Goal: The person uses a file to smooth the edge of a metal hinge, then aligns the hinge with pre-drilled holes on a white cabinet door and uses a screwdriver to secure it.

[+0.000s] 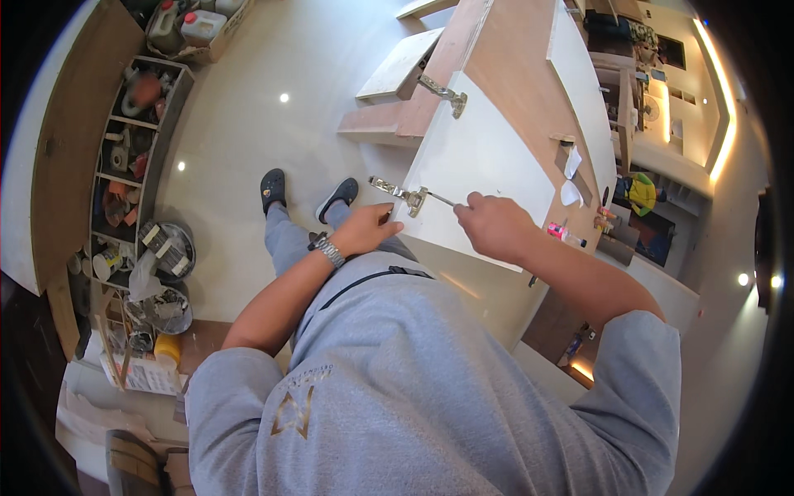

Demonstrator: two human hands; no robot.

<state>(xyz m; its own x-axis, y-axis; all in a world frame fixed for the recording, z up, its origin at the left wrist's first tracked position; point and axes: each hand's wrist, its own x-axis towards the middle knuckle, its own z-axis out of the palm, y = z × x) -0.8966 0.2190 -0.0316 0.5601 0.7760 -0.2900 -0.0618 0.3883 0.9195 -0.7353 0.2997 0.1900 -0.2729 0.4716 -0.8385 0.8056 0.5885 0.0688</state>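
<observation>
Closed around the handle of a thin screwdriver [442, 198], the grip of the right hand [494, 225] pointed the tool's shaft leftward, its tip at the near metal hinge [399, 193]. Fingers of the left hand [364, 229] were curled at the near left edge of the panel, just below that hinge; whether they pinched the edge itself could not be told. A metal watch [328, 250] sat on the left wrist.

Largest in view was the white cabinet door panel [484, 174], lying flat and tilted away from the person, its near edge between the two hands. Beneath and beyond it ran a brown wooden worktop [517, 66] with a long white board [583, 91] along its right side. Loose offcuts of board [401, 66] lay on the pale floor [248, 124] to the left of the worktop.

Against the left wall stood an open shelf unit [136, 140] crowded with tools and small containers, with round tubs [169, 248] of oddments at its foot. A crate holding plastic bottles [198, 29] sat farther up the floor.

A second hinge [444, 93] was fixed at the far left corner of the panel, well apart from the near one. The person's feet in dark sandals [273, 188] stood on the floor just left of the panel. Two scraps of white paper [571, 178] lay at the panel's right side, and a small pink object [556, 231] rested near the right forearm.
</observation>
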